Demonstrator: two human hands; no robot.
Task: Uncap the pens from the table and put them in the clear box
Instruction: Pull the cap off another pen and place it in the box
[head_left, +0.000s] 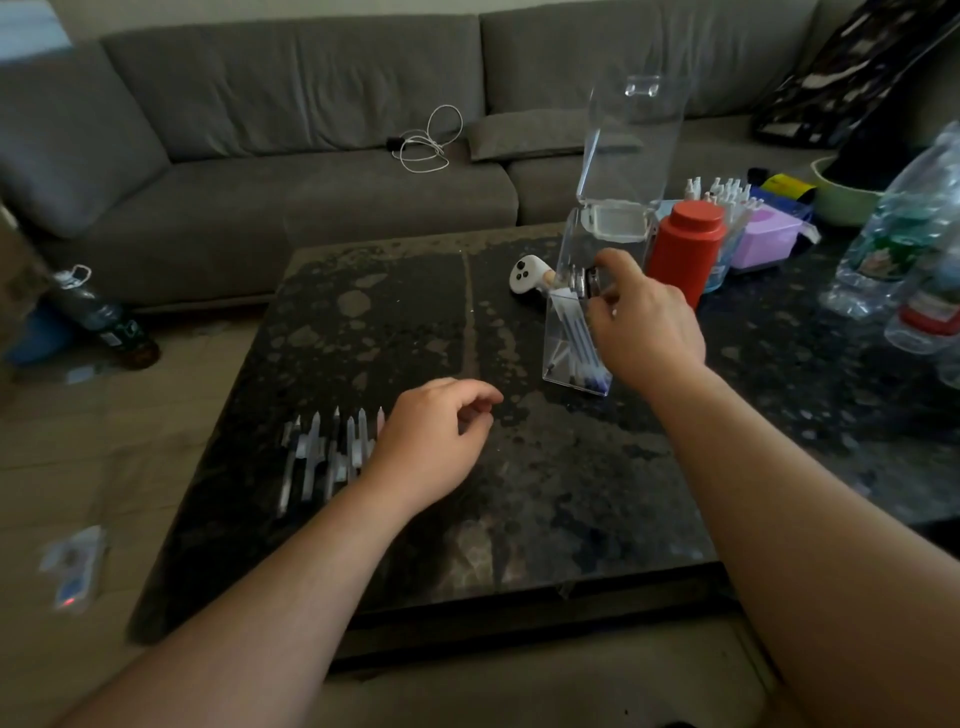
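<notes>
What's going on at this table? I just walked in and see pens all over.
A person is moving pens into a clear box standing on the dark table with its lid flipped up. The right hand is against the box's side; several pens already stand inside. The left hand hovers, loosely curled, beside a row of pens lying on the table. Whether either hand holds a pen or cap is unclear.

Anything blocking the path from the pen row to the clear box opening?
Nothing visible. The pens lie left of the left hand; bare table separates them from the clear box. Its lid stands open, and the right hand is against its side.
</notes>
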